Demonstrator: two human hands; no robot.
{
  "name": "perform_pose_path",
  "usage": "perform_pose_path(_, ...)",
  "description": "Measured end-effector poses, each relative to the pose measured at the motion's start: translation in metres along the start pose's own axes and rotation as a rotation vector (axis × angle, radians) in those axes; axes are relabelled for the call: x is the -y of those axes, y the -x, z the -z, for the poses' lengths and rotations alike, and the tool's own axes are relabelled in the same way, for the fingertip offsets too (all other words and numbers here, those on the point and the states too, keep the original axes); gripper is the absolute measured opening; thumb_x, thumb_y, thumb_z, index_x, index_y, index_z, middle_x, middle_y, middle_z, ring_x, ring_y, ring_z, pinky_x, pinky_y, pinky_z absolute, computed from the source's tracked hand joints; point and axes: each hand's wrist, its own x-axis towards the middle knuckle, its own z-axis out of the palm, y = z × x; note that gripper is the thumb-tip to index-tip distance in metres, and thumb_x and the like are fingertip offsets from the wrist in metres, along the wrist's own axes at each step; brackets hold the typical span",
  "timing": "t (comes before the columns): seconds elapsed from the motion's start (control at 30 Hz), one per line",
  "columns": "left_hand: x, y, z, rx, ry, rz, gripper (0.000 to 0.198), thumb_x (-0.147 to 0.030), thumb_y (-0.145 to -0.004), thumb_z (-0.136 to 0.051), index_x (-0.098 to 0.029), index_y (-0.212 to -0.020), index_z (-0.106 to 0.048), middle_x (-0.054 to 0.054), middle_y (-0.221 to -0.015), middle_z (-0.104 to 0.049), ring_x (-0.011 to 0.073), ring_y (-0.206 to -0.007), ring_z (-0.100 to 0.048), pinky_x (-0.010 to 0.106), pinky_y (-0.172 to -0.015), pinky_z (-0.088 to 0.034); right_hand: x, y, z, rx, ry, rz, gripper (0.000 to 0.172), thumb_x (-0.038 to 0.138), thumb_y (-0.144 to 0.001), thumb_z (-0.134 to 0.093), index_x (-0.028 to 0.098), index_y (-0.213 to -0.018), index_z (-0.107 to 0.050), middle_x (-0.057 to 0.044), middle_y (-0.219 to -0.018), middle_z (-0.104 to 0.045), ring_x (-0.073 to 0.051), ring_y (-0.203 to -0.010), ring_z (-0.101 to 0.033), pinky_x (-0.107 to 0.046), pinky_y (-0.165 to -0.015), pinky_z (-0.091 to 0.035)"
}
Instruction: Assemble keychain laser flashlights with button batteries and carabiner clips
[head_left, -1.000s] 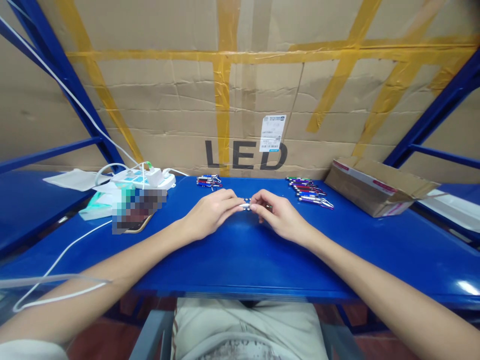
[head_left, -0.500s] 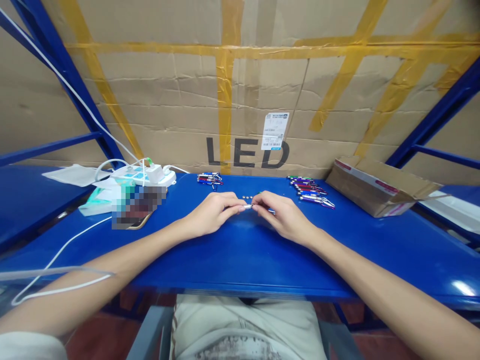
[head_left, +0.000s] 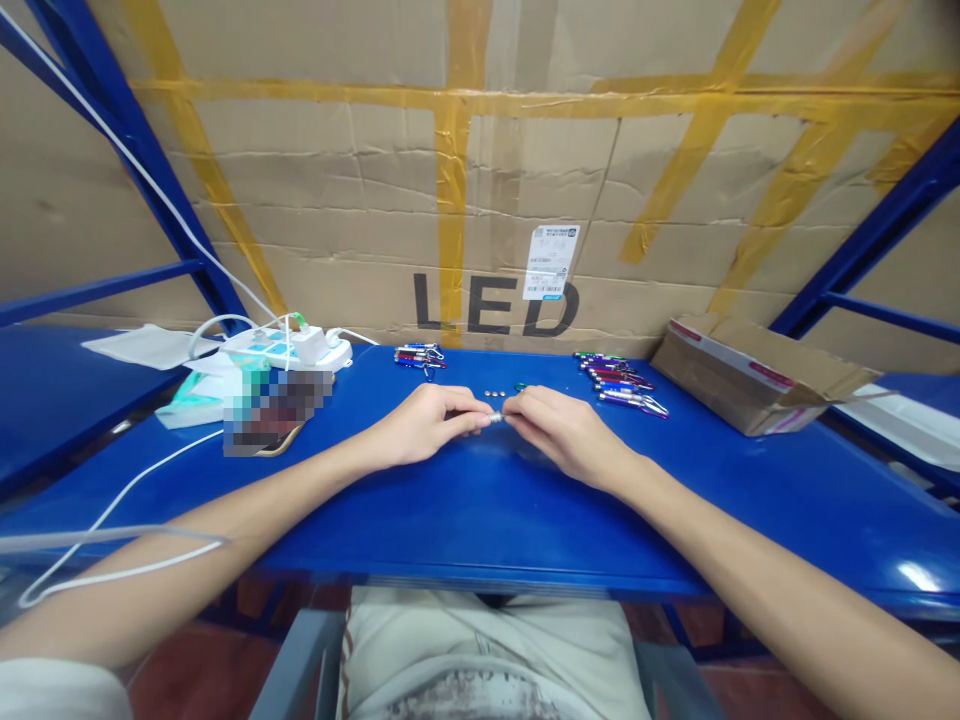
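My left hand (head_left: 429, 425) is closed in a pinch on one end of a short silver metal tube (head_left: 496, 417), held just above the blue table. The fingertips of my right hand (head_left: 562, 430) are pinched together at the tube's other end, covering part of it. Just beyond my fingers, several small round button cells (head_left: 494, 394) lie in a row. A green clip (head_left: 521, 387) shows partly behind my right hand. Farther back lie several pen-shaped keychain lights (head_left: 417, 357) on the left, and a larger group of keychain lights (head_left: 619, 384) with coloured clips on the right.
At the left are a white power strip (head_left: 330, 352) with cables, a teal-and-white packet (head_left: 199, 395) and a blurred-out phone (head_left: 279, 415). An open cardboard box (head_left: 731, 375) stands at the right. Behind the blue table (head_left: 480, 520) rises a taped cardboard sheet (head_left: 337, 230).
The fingers of my right hand have shifted and curled closer around the tube's end. A small piece visible under that hand is now hidden. My left hand keeps its pinch.
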Motion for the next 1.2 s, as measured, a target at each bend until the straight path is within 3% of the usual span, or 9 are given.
perform_pose_path(0.1,-0.006,0.002,0.001,-0.042,-0.201,-0.135,0.026,-0.035,-0.111,-0.064,-0.019,-0.119,-0.083,0.006,-0.104,-0.078,0.0193,-0.095,-0.074,0.031,-0.091,-0.056,0.002,-0.002,-0.002,-0.012,-0.153,-0.074,0.019,0.030,-0.114,-0.051,0.022,-0.112,-0.068,-0.009,-0.104,-0.075,-0.022,-0.092,-0.069,-0.033,-0.082,-0.053)
perform_pose_path(0.2,-0.009,0.004,0.002,-0.078,-0.347,-0.254,0.026,-0.033,-0.113,-0.060,-0.018,-0.120,-0.080,0.006,-0.101,-0.074,0.0185,-0.093,-0.071,0.029,-0.087,-0.055,0.005,-0.005,-0.004,-0.010,-0.384,-0.275,0.018,0.034,-0.110,-0.059,0.022,-0.101,-0.068,-0.004,-0.089,-0.073,-0.018,-0.078,-0.068,-0.030,-0.074,-0.052)
perform_pose_path(0.3,-0.010,0.006,0.003,-0.126,-0.517,-0.390,0.027,-0.032,-0.115,-0.055,-0.015,-0.118,-0.076,0.008,-0.099,-0.071,0.0198,-0.093,-0.068,0.030,-0.085,-0.054,0.007,-0.009,-0.008,-0.013,-0.716,-0.501,0.024,0.043,-0.101,-0.069,0.021,-0.093,-0.067,0.001,-0.077,-0.070,-0.015,-0.062,-0.066,-0.029,-0.064,-0.053)
perform_pose_path(0.43,-0.010,0.006,0.002,-0.179,-0.782,-0.541,0.026,-0.029,-0.116,-0.052,-0.014,-0.114,-0.073,0.008,-0.098,-0.072,0.0203,-0.089,-0.067,0.032,-0.082,-0.053,0.007,-0.013,-0.012,0.004,-1.033,-0.707,0.034,0.050,-0.086,-0.084,0.018,-0.088,-0.070,-0.001,-0.074,-0.072,-0.013,-0.057,-0.064,-0.028,-0.056,-0.054)
perform_pose_path(0.67,-0.015,0.005,0.002,-0.242,-1.029,-0.690,0.022,-0.021,-0.116,-0.051,-0.014,-0.107,-0.070,0.007,-0.090,-0.072,0.0194,-0.078,-0.064,0.034,-0.072,-0.050,0.007,-0.016,-0.010,-0.019,-1.287,-0.869,0.040,0.046,-0.070,-0.099,0.015,-0.080,-0.075,-0.002,-0.071,-0.072,-0.010,-0.055,-0.058,-0.025,-0.052,-0.053)
perform_pose_path(0.87,-0.018,0.005,0.003,-0.245,-1.078,-0.726,0.020,-0.019,-0.116,-0.052,-0.013,-0.109,-0.070,0.006,-0.086,-0.071,0.0188,-0.074,-0.062,0.034,-0.069,-0.049,0.009,-0.018,-0.005,0.011,-1.331,-0.927,0.044,0.046,-0.065,-0.102,0.014,-0.079,-0.075,-0.002,-0.070,-0.071,-0.009,-0.055,-0.056,-0.024,-0.051,-0.051)
perform_pose_path(0.97,-0.013,0.004,0.002,-0.239,-1.000,-0.679,0.021,-0.022,-0.116,-0.053,-0.012,-0.111,-0.071,0.007,-0.090,-0.073,0.0198,-0.078,-0.064,0.034,-0.072,-0.052,0.009,-0.018,-0.006,0.038,-1.269,-0.881,0.046,0.051,-0.069,-0.099,0.016,-0.084,-0.073,-0.002,-0.073,-0.071,-0.011,-0.057,-0.058,-0.026,-0.054,-0.054)
perform_pose_path(1.1,-0.004,0.004,0.002,-0.200,-0.781,-0.519,0.028,-0.031,-0.117,-0.051,-0.014,-0.118,-0.073,0.009,-0.098,-0.073,0.0198,-0.089,-0.069,0.032,-0.081,-0.056,0.000,-0.015,-0.005,0.053,-0.992,-0.715,0.041,0.058,-0.089,-0.081,0.019,-0.092,-0.069,-0.002,-0.080,-0.071,-0.014,-0.059,-0.061,-0.031,-0.057,-0.054)
perform_pose_path(1.2,0.001,0.003,0.004,-0.190,-0.592,-0.407,0.028,-0.031,-0.116,-0.053,-0.015,-0.125,-0.074,0.010,-0.105,-0.074,0.0199,-0.096,-0.071,0.032,-0.089,-0.058,-0.017,-0.008,0.000,-0.062,-0.580,-0.609,0.027,0.048,-0.105,-0.060,0.022,-0.099,-0.065,-0.002,-0.084,-0.070,-0.017,-0.065,-0.061,-0.033,-0.064,-0.051)
